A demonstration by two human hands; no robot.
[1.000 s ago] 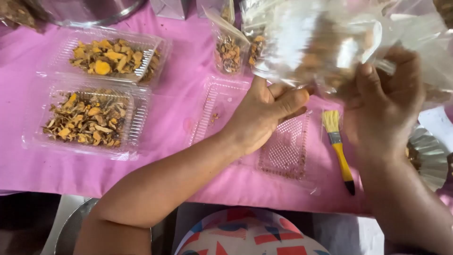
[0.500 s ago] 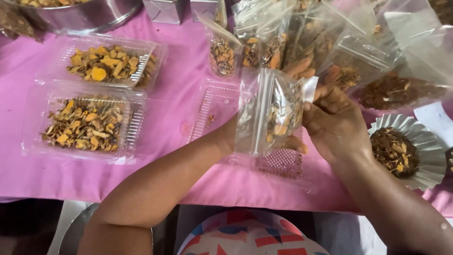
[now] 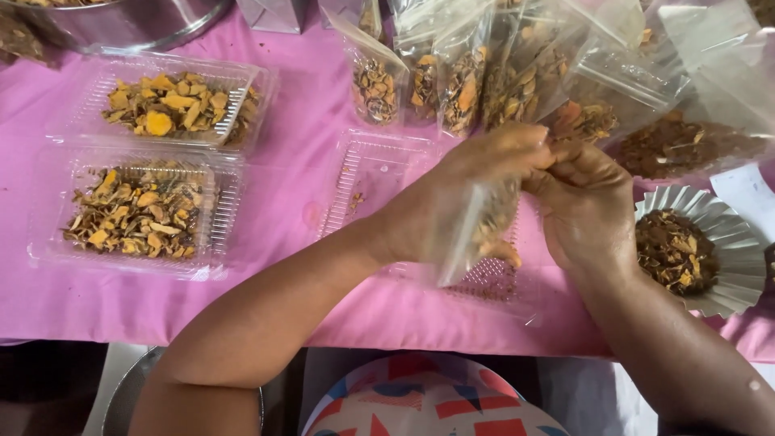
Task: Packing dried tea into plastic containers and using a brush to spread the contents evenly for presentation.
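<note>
Currently both hands pinch the top edge of a small clear bag (image 3: pixel 484 234) of dried orange slices, held above an empty clear tray (image 3: pixel 367 182) on the pink tabletop (image 3: pixel 299 161): left hand (image 3: pixel 476 173) and right hand (image 3: pixel 585 210), fingers closed on the rim; looks like sealing. Next move likely needs an even press along the strip. Count: two filled trays (image 3: pixel 141 214), one foil cup (image 3: pixel 698 250), several filled bags (image 3: pixel 375 77) behind, number unclear.

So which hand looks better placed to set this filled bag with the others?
Probably the right hand: it pinches the small clear bag at its top alongside the left hand, and lies nearer the standing filled bags on the pink cloth.
</note>
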